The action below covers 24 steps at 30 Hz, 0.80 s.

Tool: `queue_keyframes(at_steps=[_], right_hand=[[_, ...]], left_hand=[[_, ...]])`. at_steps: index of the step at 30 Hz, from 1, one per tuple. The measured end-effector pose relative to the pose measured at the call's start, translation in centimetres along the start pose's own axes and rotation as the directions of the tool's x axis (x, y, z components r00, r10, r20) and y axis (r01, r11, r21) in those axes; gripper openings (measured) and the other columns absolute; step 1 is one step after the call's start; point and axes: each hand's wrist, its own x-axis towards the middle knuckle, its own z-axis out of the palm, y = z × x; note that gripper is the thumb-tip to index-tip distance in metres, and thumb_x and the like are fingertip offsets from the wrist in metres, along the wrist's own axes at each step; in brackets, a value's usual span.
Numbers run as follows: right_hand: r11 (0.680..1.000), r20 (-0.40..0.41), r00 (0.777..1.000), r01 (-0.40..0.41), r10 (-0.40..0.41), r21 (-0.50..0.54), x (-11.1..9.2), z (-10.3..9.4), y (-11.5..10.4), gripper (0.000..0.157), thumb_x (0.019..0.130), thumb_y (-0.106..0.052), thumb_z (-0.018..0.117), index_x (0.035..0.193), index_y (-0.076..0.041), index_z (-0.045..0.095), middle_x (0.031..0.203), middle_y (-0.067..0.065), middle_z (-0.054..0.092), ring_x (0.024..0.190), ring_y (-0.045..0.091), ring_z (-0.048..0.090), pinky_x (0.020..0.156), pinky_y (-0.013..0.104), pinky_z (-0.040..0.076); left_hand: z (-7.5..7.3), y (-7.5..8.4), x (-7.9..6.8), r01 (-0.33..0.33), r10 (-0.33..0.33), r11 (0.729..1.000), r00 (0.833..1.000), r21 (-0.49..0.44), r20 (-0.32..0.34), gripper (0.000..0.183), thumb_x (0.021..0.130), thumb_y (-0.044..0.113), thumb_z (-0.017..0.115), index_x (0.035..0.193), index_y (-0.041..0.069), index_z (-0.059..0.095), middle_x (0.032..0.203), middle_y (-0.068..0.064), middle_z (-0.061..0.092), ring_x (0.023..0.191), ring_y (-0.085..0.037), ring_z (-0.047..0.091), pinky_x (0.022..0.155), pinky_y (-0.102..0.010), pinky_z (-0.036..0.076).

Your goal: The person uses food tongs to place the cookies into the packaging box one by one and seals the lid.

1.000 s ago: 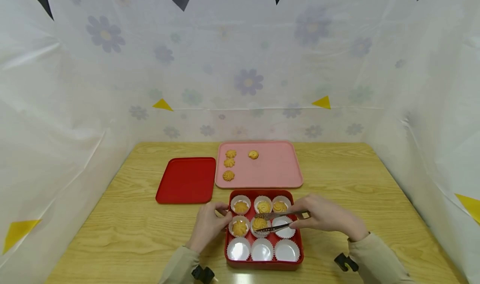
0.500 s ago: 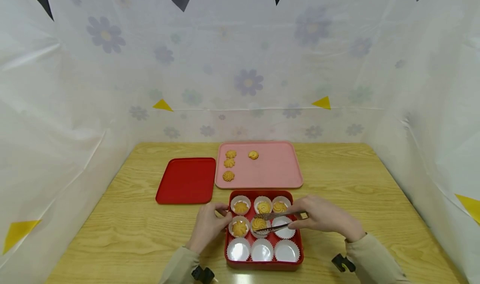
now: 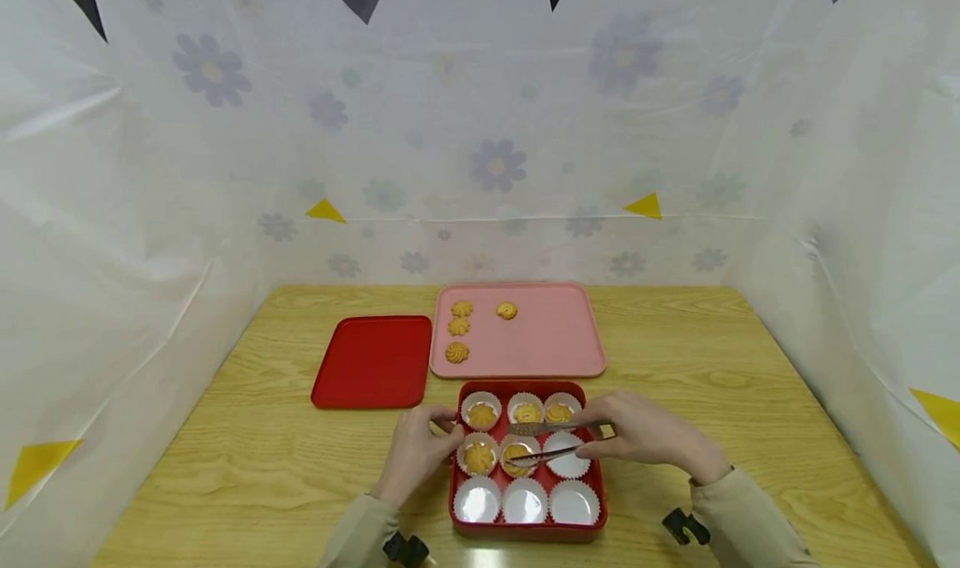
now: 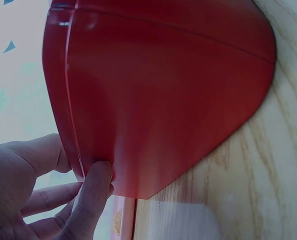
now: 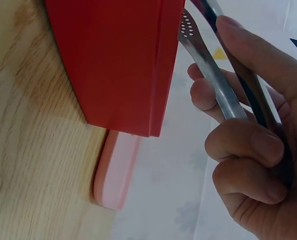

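Note:
In the head view, a red box [image 3: 529, 532] holds white paper cups in rows. My left hand [image 3: 423, 443] grips its left wall near the far corner, fingers at the rim and outer side [image 4: 91, 200]. My right hand [image 3: 637, 436] holds metal tongs [image 3: 551, 454] from the right, with perforated tips [image 5: 188, 25] above the middle cup. A swirled butter cookie [image 3: 516, 458] sits in that cup, partly covered by the lower tong arm. Cookies also lie in the far-row cups and the middle-row left cup [image 3: 478, 456]. The near-row cups [image 3: 477, 499] and middle-row right cup are bare.
Behind the box lies a pink tray [image 3: 547, 334] with several cookies [image 3: 457, 352], mostly along its left side. A red square lid or tray [image 3: 372, 362] lies beside it to the left. A flower-patterned sheet [image 3: 498, 164] hangs around the wooden table [image 3: 225, 443].
The cookie between the tong tips has dropped lower into the middle cup, and the tong arms look slightly wider apart. The right hand has shifted slightly left; the left hand stays put.

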Motion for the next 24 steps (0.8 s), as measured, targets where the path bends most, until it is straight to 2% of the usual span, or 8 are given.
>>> queue_keyframes(at_steps=[4, 8, 10, 13, 18, 21, 24], right_hand=[[1.0, -0.011, 1.0, 0.006, -0.006, 0.03, -0.1, 0.1, 0.3, 0.034, 0.09, -0.031, 0.073, 0.117, -0.011, 0.075, 0.097, -0.005, 0.075, 0.076, 0.0, 0.053, 0.068, 0.02, 0.046], [0.991, -0.035, 0.999, 0.005, 0.0, 0.13, -0.1, 0.4, 1.0, 0.037, 0.092, -0.037, 0.07, 0.118, -0.01, 0.074, 0.08, -0.013, 0.061, 0.068, -0.001, 0.044, 0.06, 0.018, 0.039], [0.981, -0.056, 0.998, 0.003, 0.008, 0.194, 0.0, 0.6, 1.5, 0.036, 0.093, -0.037, 0.07, 0.116, -0.01, 0.074, 0.076, -0.013, 0.055, 0.065, -0.001, 0.042, 0.058, 0.018, 0.037], [0.964, -0.108, 0.994, 0.019, 0.01, 0.265, 0.1, 0.7, 2.2, 0.026, 0.093, -0.033, 0.07, 0.108, -0.011, 0.074, 0.074, -0.01, 0.056, 0.061, 0.0, 0.039, 0.055, 0.018, 0.037], [0.954, -0.171, 0.984, 0.002, 0.051, 0.298, 0.3, 0.8, 3.3, 0.016, 0.093, -0.029, 0.07, 0.103, -0.016, 0.074, 0.083, -0.004, 0.066, 0.064, 0.0, 0.044, 0.055, 0.02, 0.039], [0.944, -0.189, 0.977, -0.035, 0.102, 0.327, 0.4, 0.7, 3.7, 0.023, 0.095, -0.027, 0.069, 0.11, -0.011, 0.075, 0.097, 0.002, 0.073, 0.077, -0.001, 0.054, 0.062, 0.02, 0.048], [0.934, -0.212, 0.965, -0.073, 0.155, 0.349, 0.6, 0.5, 3.9, 0.034, 0.095, -0.025, 0.069, 0.121, -0.003, 0.071, 0.109, 0.01, 0.074, 0.085, 0.0, 0.058, 0.069, 0.022, 0.053]], left_hand=[[0.0, 0.0, 0.0, 0.017, -0.017, 1.0, 1.0, -0.004, 0.007, 0.023, 0.081, 0.01, 0.07, 0.1, -0.001, 0.076, 0.077, -0.007, 0.072, 0.055, -0.005, 0.057, 0.053, -0.02, 0.047], [0.0, 0.0, 0.1, 0.012, -0.012, 1.0, 1.0, 0.003, 0.008, 0.023, 0.081, 0.01, 0.07, 0.1, -0.001, 0.076, 0.077, -0.007, 0.072, 0.056, -0.005, 0.057, 0.053, -0.02, 0.047], [0.0, 0.0, 0.1, 0.01, -0.01, 1.0, 1.0, 0.004, 0.006, 0.023, 0.081, 0.01, 0.07, 0.1, -0.001, 0.076, 0.077, -0.007, 0.072, 0.057, -0.005, 0.057, 0.053, -0.02, 0.047], [0.0, 0.0, 0.1, 0.007, -0.007, 1.0, 1.0, 0.005, 0.005, 0.023, 0.081, 0.01, 0.07, 0.099, -0.002, 0.076, 0.077, -0.007, 0.072, 0.057, -0.005, 0.057, 0.053, -0.02, 0.047], [0.0, 0.0, 0.0, 0.002, -0.002, 1.0, 1.0, 0.004, 0.004, 0.022, 0.081, 0.009, 0.069, 0.099, -0.002, 0.076, 0.076, -0.007, 0.072, 0.057, -0.005, 0.057, 0.054, -0.019, 0.047], [0.0, 0.0, 0.0, -0.007, 0.007, 1.0, 1.0, 0.006, 0.002, 0.022, 0.081, 0.009, 0.07, 0.099, -0.002, 0.076, 0.076, -0.007, 0.072, 0.057, -0.005, 0.057, 0.053, -0.02, 0.048], [0.0, 0.0, 0.0, -0.008, 0.008, 1.0, 1.0, -0.003, 0.0, 0.022, 0.081, 0.009, 0.07, 0.099, -0.002, 0.076, 0.076, -0.008, 0.072, 0.057, -0.005, 0.058, 0.053, -0.019, 0.048]])
